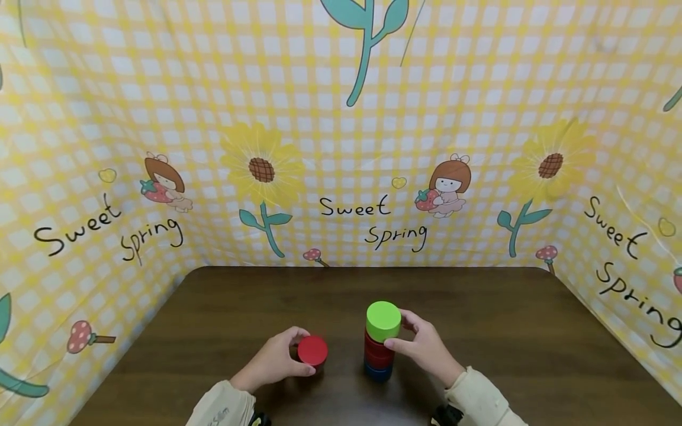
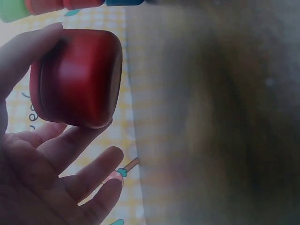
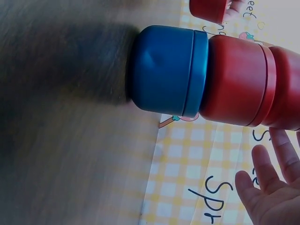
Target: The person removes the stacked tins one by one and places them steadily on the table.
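My left hand (image 1: 274,359) holds a small round red tin (image 1: 312,350) between thumb and forefinger. In the left wrist view this red tin (image 2: 84,77) is raised off the table, the other fingers spread below it. To its right stands an upright stack: a blue tin (image 3: 164,70) at the bottom, two red tins (image 3: 236,79) above it, a light green tin (image 1: 383,319) on top. My right hand (image 1: 428,349) grips the green tin from the right, thumb in front and fingers behind. The right wrist view leaves out the green tin.
The brown wooden table (image 1: 479,307) carries the stack near its front middle. A yellow checked cloth (image 1: 341,136) with printed flowers and lettering hangs behind the table and along both sides.
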`<state>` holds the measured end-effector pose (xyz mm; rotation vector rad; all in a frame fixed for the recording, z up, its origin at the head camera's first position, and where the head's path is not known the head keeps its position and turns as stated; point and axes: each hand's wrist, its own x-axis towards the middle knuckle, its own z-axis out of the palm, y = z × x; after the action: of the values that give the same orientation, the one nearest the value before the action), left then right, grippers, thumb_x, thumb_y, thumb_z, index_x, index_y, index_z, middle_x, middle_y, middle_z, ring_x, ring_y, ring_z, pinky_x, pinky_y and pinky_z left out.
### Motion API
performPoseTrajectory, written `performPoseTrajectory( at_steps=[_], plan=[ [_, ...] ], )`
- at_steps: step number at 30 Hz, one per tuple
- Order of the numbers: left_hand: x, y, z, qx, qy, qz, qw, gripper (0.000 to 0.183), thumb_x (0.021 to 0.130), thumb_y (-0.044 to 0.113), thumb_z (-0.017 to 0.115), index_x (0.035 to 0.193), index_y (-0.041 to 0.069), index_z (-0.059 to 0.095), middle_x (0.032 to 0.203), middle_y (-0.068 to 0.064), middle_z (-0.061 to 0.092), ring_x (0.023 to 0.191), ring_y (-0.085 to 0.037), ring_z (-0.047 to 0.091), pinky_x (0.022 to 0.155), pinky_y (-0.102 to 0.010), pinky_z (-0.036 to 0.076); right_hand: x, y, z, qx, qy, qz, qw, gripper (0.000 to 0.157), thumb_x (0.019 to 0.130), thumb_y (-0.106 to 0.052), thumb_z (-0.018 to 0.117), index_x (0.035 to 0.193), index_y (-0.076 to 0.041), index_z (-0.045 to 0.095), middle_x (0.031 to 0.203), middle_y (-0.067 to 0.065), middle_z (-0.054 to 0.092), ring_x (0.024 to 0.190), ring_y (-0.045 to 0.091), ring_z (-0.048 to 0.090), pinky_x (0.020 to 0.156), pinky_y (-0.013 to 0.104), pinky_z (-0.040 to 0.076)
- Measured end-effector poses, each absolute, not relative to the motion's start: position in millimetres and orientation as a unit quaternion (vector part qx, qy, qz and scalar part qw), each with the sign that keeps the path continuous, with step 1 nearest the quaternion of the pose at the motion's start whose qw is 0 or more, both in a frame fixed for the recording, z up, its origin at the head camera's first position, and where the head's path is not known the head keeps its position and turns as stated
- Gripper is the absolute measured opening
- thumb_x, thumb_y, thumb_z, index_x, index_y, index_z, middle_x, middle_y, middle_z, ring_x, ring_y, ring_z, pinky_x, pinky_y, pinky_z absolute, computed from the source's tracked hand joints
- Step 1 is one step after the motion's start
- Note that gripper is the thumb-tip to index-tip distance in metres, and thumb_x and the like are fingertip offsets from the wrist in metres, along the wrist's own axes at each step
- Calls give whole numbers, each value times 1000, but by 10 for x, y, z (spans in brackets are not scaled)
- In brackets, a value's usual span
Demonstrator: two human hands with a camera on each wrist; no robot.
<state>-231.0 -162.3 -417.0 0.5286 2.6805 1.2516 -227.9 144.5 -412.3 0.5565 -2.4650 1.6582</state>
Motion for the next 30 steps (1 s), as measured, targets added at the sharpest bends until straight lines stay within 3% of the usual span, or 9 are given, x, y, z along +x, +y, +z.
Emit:
performPoseTrajectory(
  at_steps=[9, 23, 30],
  plan=[
    [-2348, -1647, -4221, 206, 877, 420, 111, 56, 71, 10, 84, 118, -4, 56, 103, -5, 63, 94, -24, 59, 77, -39, 48, -2275, 1455, -4083, 187, -808, 557, 42, 56, 83, -14, 76, 128, 9, 52, 121, 20, 60, 110, 34, 56, 96, 55, 41],
    [-2338, -1659, -4233, 217, 895, 382, 76, 56, 67, 10, 86, 114, -6, 59, 98, -6, 58, 89, -23, 57, 75, -35, 48, -2253, 1450, -4086, 181, -815, 549, 39, 58, 83, -17, 76, 129, 9, 52, 124, 21, 59, 113, 35, 55, 97, 56, 39],
    [-2367, -1700, -4230, 211, 880, 410, 110, 54, 69, 7, 85, 115, -7, 58, 99, -6, 62, 88, -22, 60, 75, -35, 51, -2254, 1468, -4079, 192, -811, 551, 41, 59, 84, -16, 75, 130, 11, 50, 124, 23, 59, 113, 37, 55, 97, 55, 40]
  ],
)
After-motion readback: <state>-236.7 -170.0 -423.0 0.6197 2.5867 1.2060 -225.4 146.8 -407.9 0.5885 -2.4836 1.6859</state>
